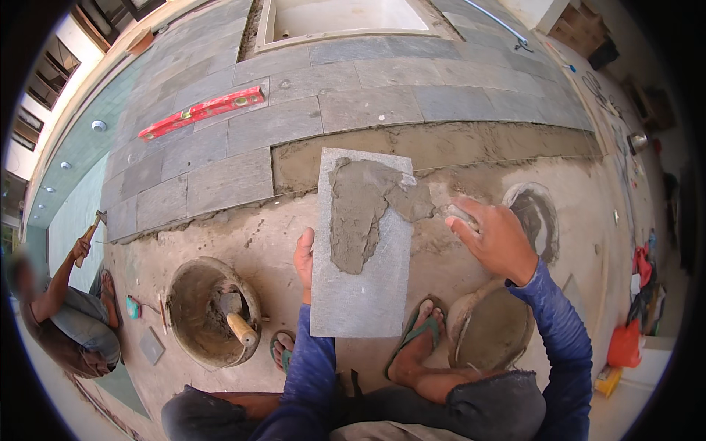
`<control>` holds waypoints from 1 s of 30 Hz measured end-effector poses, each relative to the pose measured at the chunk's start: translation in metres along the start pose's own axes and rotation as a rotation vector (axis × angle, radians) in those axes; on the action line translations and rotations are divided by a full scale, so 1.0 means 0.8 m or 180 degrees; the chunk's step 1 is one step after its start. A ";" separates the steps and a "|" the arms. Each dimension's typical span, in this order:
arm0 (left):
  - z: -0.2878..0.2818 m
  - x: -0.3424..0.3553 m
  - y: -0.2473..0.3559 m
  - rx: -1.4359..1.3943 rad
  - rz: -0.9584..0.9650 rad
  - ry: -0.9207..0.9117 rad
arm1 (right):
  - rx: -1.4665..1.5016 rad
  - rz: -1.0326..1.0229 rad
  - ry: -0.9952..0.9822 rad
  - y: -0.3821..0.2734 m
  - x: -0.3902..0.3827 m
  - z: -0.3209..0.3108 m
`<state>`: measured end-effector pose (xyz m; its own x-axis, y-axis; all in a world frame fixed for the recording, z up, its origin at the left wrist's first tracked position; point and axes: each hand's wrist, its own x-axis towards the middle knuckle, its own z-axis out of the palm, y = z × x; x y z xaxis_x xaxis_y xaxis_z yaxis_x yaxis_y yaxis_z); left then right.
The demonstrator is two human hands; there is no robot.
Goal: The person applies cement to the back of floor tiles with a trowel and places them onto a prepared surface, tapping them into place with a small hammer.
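My left hand (304, 257) grips a grey rectangular stone tile (371, 305) by its left side, the fingers hidden behind it. Wet grey mortar (354, 231) covers much of the tile's upper half. My right hand (498, 241) is closed round the handle of a trowel (461, 217); its mortar-coated blade lies against the tile's upper right part. Beyond the tile runs a strip of spread mortar (456, 143) beside laid grey paving tiles (279, 121). A round tub (252, 294) with a second, wooden-handled trowel (241, 329) stands to the left.
A bucket (457, 327) of greyish liquid stands by my right foot; another mortar-smeared container (548, 220) is beyond it. A red spirit level (198, 114) lies on the paving. At left a crouching person (77, 323) holds a hammer (92, 231). A framed opening (331, 33) sits at the back.
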<state>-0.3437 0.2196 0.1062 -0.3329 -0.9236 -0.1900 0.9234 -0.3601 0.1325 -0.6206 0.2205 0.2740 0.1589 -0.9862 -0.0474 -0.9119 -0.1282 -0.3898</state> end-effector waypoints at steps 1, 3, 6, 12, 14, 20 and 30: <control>-0.005 0.002 0.005 -0.0051 -0.0028 -0.0060 | 0.0268 -0.0120 -0.0127 0.002 -0.003 0.000; -0.015 0.000 0.006 0.0055 0.0076 -0.0048 | 0.0803 -0.0363 -0.0380 0.002 -0.009 -0.003; 0.003 0.001 0.006 0.0195 0.0254 0.0033 | 0.0947 -0.0343 -0.0804 -0.008 -0.020 0.001; 0.021 0.003 0.011 0.1336 0.0747 0.0877 | 0.0896 -0.0186 -0.1357 -0.031 -0.045 0.007; 0.021 0.004 0.019 0.1209 0.0818 0.0947 | 0.0720 -0.0400 -0.1351 -0.037 -0.063 0.017; -0.016 0.013 0.039 0.0251 0.0688 -0.0093 | -0.0064 -0.0749 -0.1312 -0.057 -0.104 0.017; 0.003 0.008 0.042 -0.0418 0.0130 -0.1077 | -0.0337 -0.0217 -0.0060 -0.038 0.003 0.007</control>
<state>-0.3155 0.2013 0.1116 -0.3191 -0.9360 0.1483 0.9467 -0.3222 0.0031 -0.5908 0.2229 0.2808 0.2281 -0.9727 -0.0418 -0.9335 -0.2063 -0.2934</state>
